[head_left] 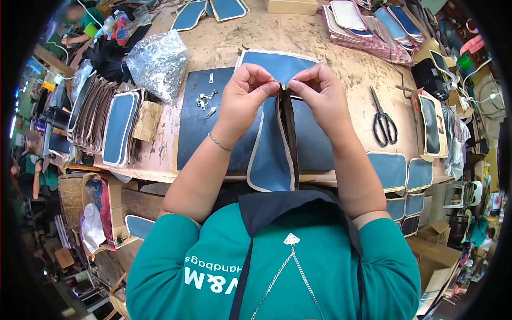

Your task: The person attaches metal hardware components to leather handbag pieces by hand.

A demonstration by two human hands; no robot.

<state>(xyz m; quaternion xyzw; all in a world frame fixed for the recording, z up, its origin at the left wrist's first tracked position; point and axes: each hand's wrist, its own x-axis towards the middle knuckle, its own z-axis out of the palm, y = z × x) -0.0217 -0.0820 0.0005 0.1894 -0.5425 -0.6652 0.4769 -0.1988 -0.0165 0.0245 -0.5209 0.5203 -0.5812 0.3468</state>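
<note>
A blue panel piece [264,152] with cream edging hangs toward me, with brown zipper tape [288,122] running along its side. At the top end of the tape, my left hand [249,96] pinches one edge between thumb and forefinger. My right hand [319,95] pinches the other edge close beside it. Between the fingertips shows a small pale metallic bit, perhaps a zipper slider, mostly hidden. Behind the hands lies another blue section [274,61] with cream edging. Several loose zipper sliders [205,100] lie on the dark mat [194,136] left of my left hand.
Black-handled scissors [384,125] lie to the right. At the left stand a stack of blue panels [120,128], a wooden block [147,120] and a clear plastic bag [158,64] of metal parts. More panel stacks [362,34] sit at the back right. A person [80,37] is at far left.
</note>
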